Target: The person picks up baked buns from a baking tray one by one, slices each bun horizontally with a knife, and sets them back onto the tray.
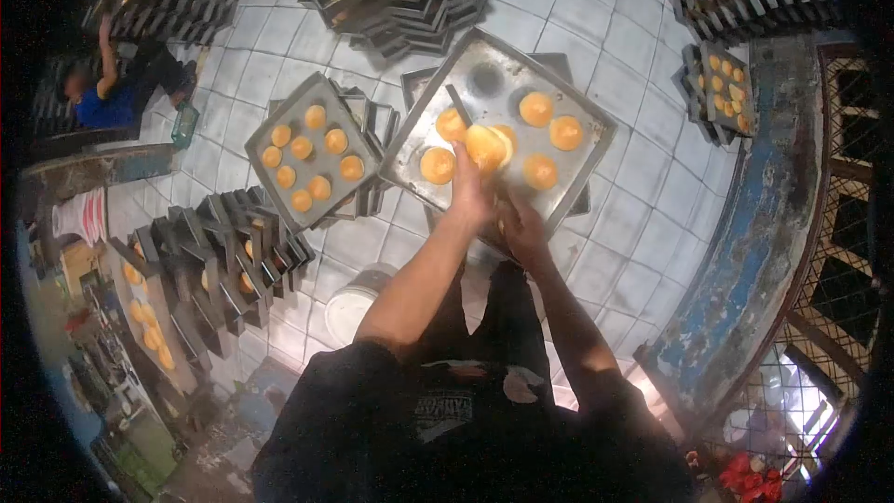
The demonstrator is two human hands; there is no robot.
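Observation:
A metal tray (pixel 596 110) with several round golden buns lies in front of me on a stack of trays. Over its middle, my left hand (pixel 473 188) is closed around a golden bun (pixel 488 146); a dark flat strip, perhaps a tool handle, sticks out above the fingers. Close by at the tray's near edge is my right hand (pixel 523 231), its fingers curled and partly hidden, and what they hold, if anything, cannot be made out. Other buns rest on the tray, one at the left (pixel 438 166) and one at the right (pixel 540 171).
Another bun tray (pixel 270 188) sits on a stack to the left. Tall tray stacks (pixel 414 14) rise at the back and at the lower left. A white bucket (pixel 349 315) stands on the tiled floor. At the far left is a person in blue (pixel 104 104).

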